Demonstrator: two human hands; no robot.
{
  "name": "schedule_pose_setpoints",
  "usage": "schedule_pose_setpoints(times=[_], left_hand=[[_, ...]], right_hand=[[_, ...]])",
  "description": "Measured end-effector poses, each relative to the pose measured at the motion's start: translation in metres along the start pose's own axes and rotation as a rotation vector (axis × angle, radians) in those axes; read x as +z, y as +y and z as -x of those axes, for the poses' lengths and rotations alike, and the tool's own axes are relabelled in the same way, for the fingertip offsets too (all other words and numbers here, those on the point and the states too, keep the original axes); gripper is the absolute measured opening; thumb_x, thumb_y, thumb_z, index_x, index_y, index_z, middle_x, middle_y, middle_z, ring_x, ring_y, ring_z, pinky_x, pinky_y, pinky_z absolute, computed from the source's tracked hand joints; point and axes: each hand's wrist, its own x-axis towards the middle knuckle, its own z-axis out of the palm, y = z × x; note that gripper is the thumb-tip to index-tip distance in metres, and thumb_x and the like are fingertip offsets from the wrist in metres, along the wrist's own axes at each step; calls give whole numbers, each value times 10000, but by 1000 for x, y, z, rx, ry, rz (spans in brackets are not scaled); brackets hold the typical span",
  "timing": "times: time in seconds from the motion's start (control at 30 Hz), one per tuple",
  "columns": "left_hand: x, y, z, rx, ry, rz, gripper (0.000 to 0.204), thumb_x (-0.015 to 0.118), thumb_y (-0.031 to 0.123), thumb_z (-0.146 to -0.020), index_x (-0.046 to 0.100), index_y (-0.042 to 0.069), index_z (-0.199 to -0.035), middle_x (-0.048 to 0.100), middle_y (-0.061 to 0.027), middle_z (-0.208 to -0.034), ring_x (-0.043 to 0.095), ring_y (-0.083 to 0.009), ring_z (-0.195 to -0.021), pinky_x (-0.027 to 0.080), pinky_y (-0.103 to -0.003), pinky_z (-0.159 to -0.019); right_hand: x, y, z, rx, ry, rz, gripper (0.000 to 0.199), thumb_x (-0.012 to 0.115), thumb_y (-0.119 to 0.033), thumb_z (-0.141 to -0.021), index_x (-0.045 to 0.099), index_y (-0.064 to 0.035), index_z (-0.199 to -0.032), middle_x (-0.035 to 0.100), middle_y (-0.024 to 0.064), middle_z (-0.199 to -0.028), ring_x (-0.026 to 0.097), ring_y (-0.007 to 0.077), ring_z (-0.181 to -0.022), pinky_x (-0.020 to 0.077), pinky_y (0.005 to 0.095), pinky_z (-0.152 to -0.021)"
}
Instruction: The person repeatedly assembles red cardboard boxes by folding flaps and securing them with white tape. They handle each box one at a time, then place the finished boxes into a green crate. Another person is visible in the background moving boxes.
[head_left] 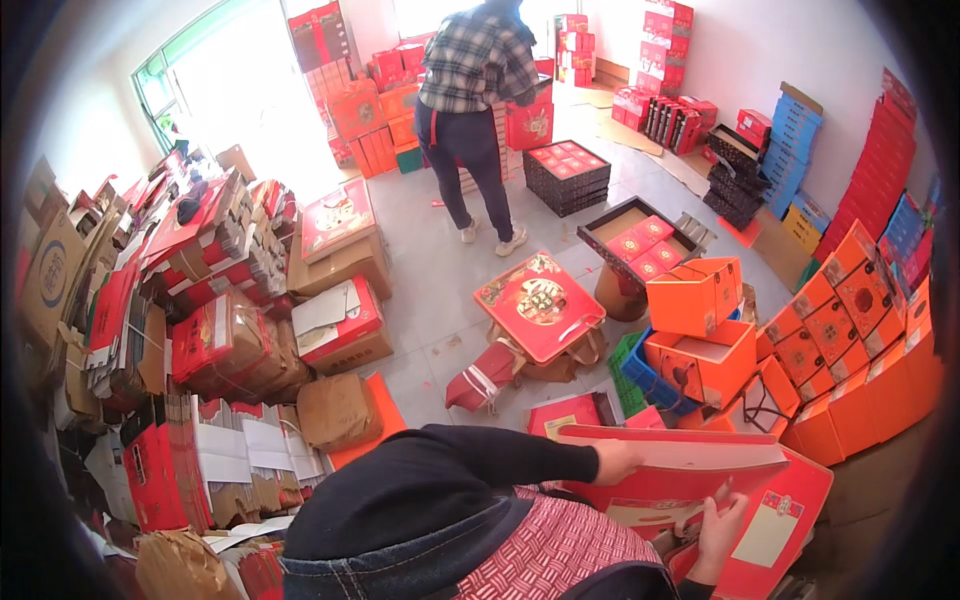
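A red cardboard gift box (pixel 780 525), partly unfolded, lies in front of me at the lower right. It has a pale inner flap and a cream panel on its right part. My left hand (pixel 618 461) is closed on the upper left edge of its raised side. My right hand (pixel 719 530) is at the middle of the box, its fingers bent against the card; a small tan piece shows by the fingertips. The lower part of the box is hidden by my apron (pixel 560 550) and right arm.
Ahead stands a red box lid (pixel 540 305) on a low support. Orange boxes (pixel 705 365) fill a blue crate (pixel 655 375) at right. Stacks of flat red cardboard (pixel 165 470) crowd the left. A co-worker (pixel 470 110) stands farther off, near a black tray (pixel 640 240) holding red boxes.
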Motion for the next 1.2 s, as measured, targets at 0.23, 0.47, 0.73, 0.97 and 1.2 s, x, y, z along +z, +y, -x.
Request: schedule_pose_setpoints(times=[0.23,0.47,0.73,0.97,1.2], left_hand=[[18,-23,-41,122,-215,-454,139,532,220,-721,613,130,-651,599,-98,-605,594,-256,-562,453,-407,-476],[-42,13,-25,-66,-65,263,157,575,121,-822,557,-21,-888,544,-189,-700,533,-287,-647,434,-353,-619],[-48,7,-28,-80,-184,309,186,560,126,-819,553,-23,-929,538,-207,-695,547,-313,-652,426,-361,-609],[-45,7,-25,-69,-120,215,164,550,126,-814,531,-18,-891,542,-240,-717,562,-376,-705,429,-399,-603],[-45,10,-24,-33,-100,190,130,546,109,-811,530,-9,-865,543,-242,-711,556,-404,-695,432,-422,-584]], right_hand=[[17,-50,11,-99,-446,-522,176,517,-89,-870,590,24,-983,601,124,-885,600,209,-806,467,307,-705],[66,-40,36,5,-308,-490,255,457,-190,-907,551,4,-769,549,115,-643,563,210,-572,428,320,-544],[92,-51,26,76,-359,-456,265,458,-186,-893,538,8,-731,562,141,-647,578,241,-627,437,336,-594],[99,-51,24,76,-292,-460,258,479,-179,-877,554,14,-725,563,158,-624,582,260,-594,437,352,-569],[101,-58,22,60,-252,-485,268,479,-193,-848,553,24,-710,543,236,-652,569,397,-651,420,466,-582]])
